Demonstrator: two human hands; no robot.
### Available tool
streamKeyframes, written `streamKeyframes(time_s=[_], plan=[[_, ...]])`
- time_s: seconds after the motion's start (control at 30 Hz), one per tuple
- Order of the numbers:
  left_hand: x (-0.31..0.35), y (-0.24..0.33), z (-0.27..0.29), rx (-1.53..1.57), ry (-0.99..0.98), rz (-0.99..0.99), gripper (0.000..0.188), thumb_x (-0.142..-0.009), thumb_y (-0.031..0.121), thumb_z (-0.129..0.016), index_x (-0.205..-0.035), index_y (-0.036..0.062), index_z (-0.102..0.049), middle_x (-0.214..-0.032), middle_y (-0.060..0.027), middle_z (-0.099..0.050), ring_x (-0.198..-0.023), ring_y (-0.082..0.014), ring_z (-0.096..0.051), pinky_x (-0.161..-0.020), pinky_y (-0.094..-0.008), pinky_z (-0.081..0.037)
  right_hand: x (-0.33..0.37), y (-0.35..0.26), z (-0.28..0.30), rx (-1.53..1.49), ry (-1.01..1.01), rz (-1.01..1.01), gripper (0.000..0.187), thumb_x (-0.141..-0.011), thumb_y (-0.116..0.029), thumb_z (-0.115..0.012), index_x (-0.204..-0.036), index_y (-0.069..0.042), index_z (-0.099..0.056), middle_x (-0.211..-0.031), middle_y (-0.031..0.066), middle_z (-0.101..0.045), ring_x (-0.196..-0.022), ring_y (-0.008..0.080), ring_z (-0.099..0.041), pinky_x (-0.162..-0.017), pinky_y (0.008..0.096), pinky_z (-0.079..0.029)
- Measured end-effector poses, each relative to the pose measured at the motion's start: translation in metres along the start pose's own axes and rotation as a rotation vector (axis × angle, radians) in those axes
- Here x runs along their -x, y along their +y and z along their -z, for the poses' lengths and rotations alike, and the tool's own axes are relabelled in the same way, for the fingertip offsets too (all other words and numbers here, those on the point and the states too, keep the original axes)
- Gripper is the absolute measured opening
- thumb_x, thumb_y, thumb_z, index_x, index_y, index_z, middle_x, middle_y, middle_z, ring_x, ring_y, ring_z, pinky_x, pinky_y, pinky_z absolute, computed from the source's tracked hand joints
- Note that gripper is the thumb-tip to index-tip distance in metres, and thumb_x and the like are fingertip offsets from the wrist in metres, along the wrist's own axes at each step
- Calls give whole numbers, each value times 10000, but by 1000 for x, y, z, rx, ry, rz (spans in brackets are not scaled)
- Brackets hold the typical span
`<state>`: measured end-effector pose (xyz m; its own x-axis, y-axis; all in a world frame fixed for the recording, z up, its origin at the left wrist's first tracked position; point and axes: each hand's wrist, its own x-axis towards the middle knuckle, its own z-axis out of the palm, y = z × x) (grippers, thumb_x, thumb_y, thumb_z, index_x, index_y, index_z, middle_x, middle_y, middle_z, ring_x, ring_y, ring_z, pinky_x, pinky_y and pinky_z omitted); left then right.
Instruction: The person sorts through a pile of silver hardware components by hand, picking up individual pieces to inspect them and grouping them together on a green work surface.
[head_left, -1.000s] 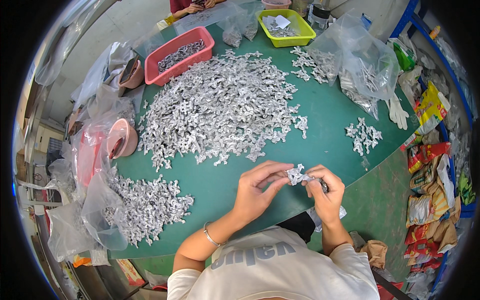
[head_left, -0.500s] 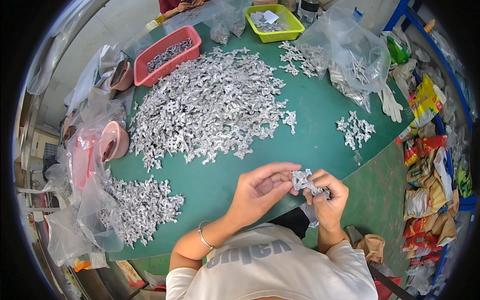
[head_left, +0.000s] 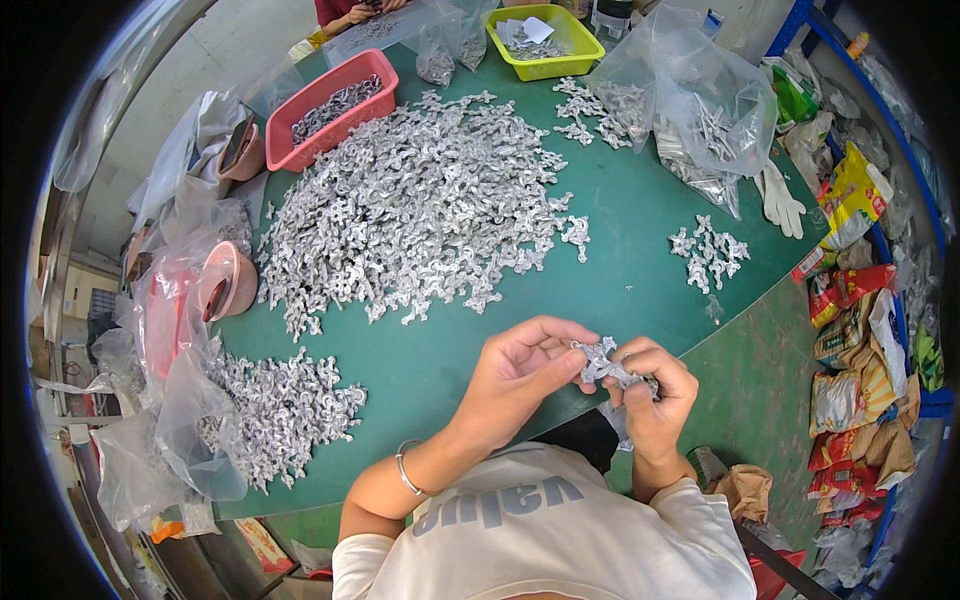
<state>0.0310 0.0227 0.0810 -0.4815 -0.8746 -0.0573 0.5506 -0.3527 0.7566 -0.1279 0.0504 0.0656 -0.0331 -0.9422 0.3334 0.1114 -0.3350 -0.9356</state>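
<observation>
Close to the table's front edge, my two hands meet around a few small silvery metal castings (head_left: 601,364). My left hand (head_left: 527,372) has its thumb and fingers closed on one casting's end. My right hand (head_left: 656,392) is curled around more of them, with its thumb and bent fingers hiding part of the pieces. A large heap of the same lobed metal castings (head_left: 420,210) spreads over the green table (head_left: 440,370) in front. A small loose group of castings (head_left: 710,254) lies to the right of the hands.
At the left is another metal heap (head_left: 290,415) beside clear plastic bags (head_left: 195,430) and a pink bowl (head_left: 232,280). Farther back stand a red basket (head_left: 290,155), a yellow-green basket (head_left: 552,68) and a bag of parts (head_left: 700,110). A white glove (head_left: 779,205) lies at right.
My left thumb and fingers have shifted slightly on the castings, and the pieces between my hands have turned a little. The heaps stay as they were.
</observation>
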Motion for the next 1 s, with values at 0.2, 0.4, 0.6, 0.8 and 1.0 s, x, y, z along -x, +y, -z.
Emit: streamKeyframes(time_s=[0.2,0.4,0.6,0.8,1.0], plan=[[-1,-3,-4,19,-17,-22,166,-856,46,-515,-1003,-30,-527,-884,-97,-590,-778,-126,-561,-721,-254,-458,0,-2,0,13,23,57,258,-805,-192,-611,-736,46,-540,-719,138,-577,-626,170,-560,-576,261,-437],[-3,-3,-8,15,-31,-23,167,-856,39,-507,-1007,-32,-520,-872,-94,-582,-777,-130,-559,-713,-261,-455,6,-4,-2,-95,13,17,274,-783,-199,-642,-730,45,-530,-760,138,-562,-635,177,-576,-598,289,-487],[-3,1,-14,-10,-60,-60,170,-856,31,-502,-1012,-34,-512,-870,-96,-579,-775,-137,-561,-706,-273,-455,6,-2,-2,-217,-2,27,316,-778,-243,-652,-729,43,-525,-759,135,-545,-647,185,-583,-586,303,-518],[-3,4,-16,-10,-76,-43,154,-849,23,-511,-993,-31,-520,-866,-93,-585,-773,-137,-563,-715,-275,-456,7,-7,-1,-268,44,-47,377,-820,-316,-589,-718,38,-506,-761,133,-536,-621,174,-583,-516,247,-476],[-2,8,-15,-28,-109,-53,164,-857,9,-501,-1010,-49,-509,-889,-88,-581,-810,-122,-567,-725,-246,-459,6,-10,-3,-236,29,-55,382,-834,-324,-563,-732,39,-503,-766,140,-535,-606,162,-574,-471,215,-425]])
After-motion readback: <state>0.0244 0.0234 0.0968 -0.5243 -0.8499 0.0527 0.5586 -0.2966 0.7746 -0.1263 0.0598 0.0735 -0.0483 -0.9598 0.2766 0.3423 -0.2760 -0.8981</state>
